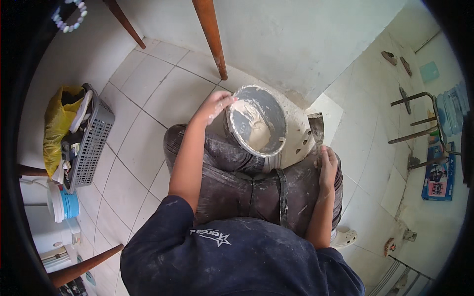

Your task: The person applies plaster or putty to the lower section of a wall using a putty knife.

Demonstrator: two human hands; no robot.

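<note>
Left hand: at bucket rim, pinch unclear | right hand: closed around scraper, apart from bucket | bucket: before the legs | progress: paste seems mixed, some left unused

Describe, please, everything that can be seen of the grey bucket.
The grey bucket looks plastic, round and open-topped. Its rim and inner wall are smeared with off-white paste, which also lies in a thick lump inside. In this view it overlaps one leg of the dark trousers. The left hand grasps its rim at the left. What supports it is hidden.
</note>
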